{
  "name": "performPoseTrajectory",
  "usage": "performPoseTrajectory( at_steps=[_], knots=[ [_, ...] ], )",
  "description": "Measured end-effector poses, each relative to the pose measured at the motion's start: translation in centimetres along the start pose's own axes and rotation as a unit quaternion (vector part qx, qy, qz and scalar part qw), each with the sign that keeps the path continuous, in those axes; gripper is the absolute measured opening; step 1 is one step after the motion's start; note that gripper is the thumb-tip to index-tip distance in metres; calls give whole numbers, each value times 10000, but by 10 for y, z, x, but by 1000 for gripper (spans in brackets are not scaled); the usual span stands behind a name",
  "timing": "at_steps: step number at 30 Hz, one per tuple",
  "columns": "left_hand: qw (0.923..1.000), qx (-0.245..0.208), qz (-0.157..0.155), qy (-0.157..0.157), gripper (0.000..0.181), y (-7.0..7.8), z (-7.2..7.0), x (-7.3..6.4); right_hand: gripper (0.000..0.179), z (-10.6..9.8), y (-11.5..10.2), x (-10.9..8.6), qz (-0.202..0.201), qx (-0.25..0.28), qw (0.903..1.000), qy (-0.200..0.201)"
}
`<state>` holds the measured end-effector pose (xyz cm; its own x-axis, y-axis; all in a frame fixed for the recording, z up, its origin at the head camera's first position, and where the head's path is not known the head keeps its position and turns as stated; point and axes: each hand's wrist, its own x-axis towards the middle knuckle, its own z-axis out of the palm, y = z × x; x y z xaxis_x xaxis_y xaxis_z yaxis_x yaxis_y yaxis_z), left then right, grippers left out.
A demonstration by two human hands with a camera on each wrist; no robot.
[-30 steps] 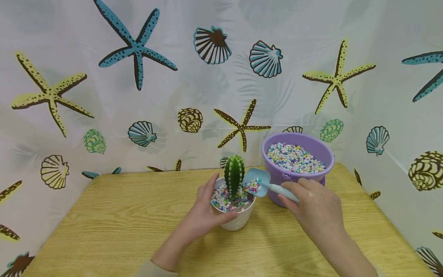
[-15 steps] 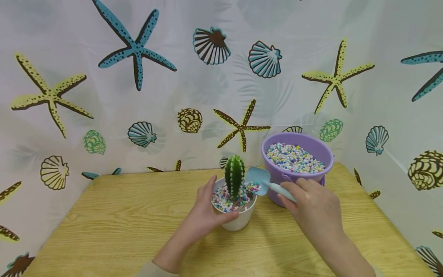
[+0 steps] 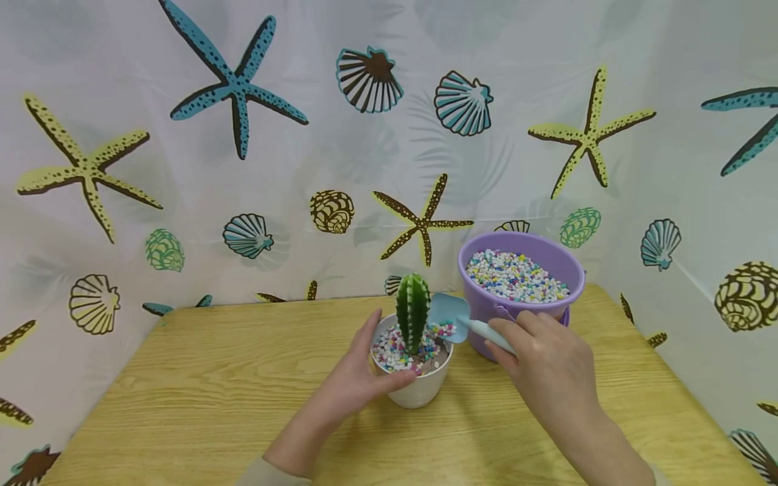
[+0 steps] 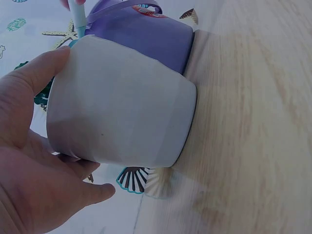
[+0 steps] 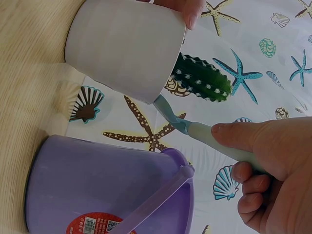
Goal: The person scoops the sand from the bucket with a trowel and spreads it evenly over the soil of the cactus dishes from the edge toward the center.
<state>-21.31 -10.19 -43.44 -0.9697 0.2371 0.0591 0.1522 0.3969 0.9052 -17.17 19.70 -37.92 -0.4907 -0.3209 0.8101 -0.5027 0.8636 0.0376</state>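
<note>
A green cactus stands upright in a white flower pot, amid colourful pebbles and some brown soil. My left hand holds the pot at its left side, thumb at the near rim and fingers round the far side; the left wrist view shows this hand beside the pot wall. In my right hand is the handle of a light blue toy shovel. The shovel's blade sits at the pot's right rim, with a few pebbles at its lower left edge. My right fingers curl round the handle.
Just behind and right of the pot stands a purple bucket, holding many small coloured pebbles. Its handle hangs down the side. The wooden table ends at a seashell-and-starfish printed curtain behind and to the right.
Pebbles have slid off the shovel blade into the pot, leaving fewer on it. The right hand has shifted slightly left. The left hand keeps its hold on the pot.
</note>
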Motion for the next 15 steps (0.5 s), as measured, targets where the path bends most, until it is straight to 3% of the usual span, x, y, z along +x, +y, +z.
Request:
performPoseTrajectory(
  at_steps=[6,15],
  knots=[
    [9984,413,36,374,136,1,8,1,40,1,1,0,16,-13,10000,12],
    [9994,264,232,73,132,-1,8,0,41,1,2,-1,-37,-17,9999,128]
  ],
)
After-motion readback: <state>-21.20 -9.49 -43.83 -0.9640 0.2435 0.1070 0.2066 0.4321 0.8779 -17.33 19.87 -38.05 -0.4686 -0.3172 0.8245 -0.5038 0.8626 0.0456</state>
